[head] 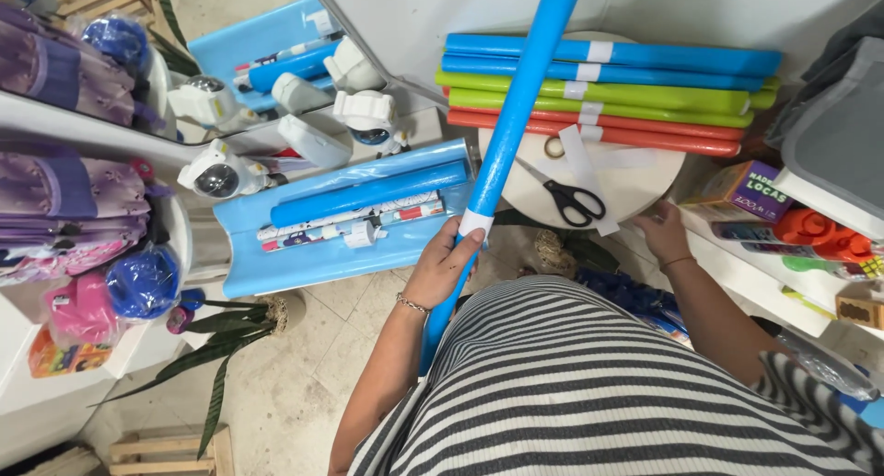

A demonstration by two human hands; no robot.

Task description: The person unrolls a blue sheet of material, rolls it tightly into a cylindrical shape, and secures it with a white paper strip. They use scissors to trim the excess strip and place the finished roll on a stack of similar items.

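Blue roll (516, 117) held slanted, upper end running out of frame at the top, lower end down by the striped shirt (589, 384). White band (474, 222) around it just above the grip. Left hand (444, 264) wrapped tight around the roll, fingers (468, 246) curled over the front, bracelet at the wrist. Right hand (663, 229) resting at the edge of the round counter (635, 186), fingers loosely spread, nothing visibly gripped; cannot tell whether touching the tape strip (582, 168) close by. Scissors (569, 200) with black handles lying shut on the counter, just beside the roll's shaft. Tape ring (554, 147) beyond them. Stack of rolls (603, 94) across the far side of the counter: two blue on top, then two green, then two orange, each with a white band. To the left, a blue tray (322, 255) carrying another blue roll and a few patterned ones. White toy figures (219, 174) behind the tray. Purple bags (74, 195) on the shelf at far left. Toys and boxes (748, 189) on the shelf at right. Plant leaves (216, 356) over the tiled floor below.
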